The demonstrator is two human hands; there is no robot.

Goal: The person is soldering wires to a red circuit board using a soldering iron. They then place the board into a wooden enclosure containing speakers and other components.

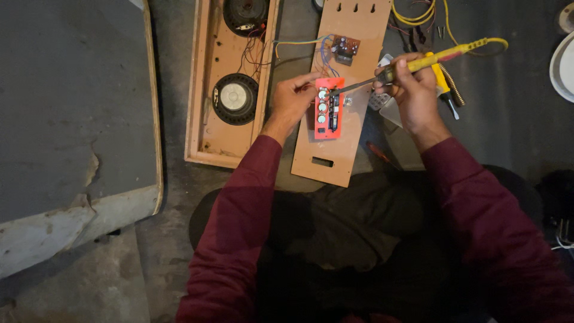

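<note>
My left hand [293,98] holds the left edge of a red control panel [329,109] with several round knobs. The panel lies on a long wooden board [344,143]. My right hand [409,84] grips a yellow-handled soldering iron [442,55]. Its metal tip reaches left to the panel's upper right part. A small circuit board [345,49] with coloured wires sits higher on the wooden board.
An open wooden speaker box [203,119] with two round speakers [235,98] lies to the left on the concrete floor. A grey slab [72,107] fills the far left. Yellow wire [418,15], a screwdriver [445,90] and a white dish [563,66] lie to the right.
</note>
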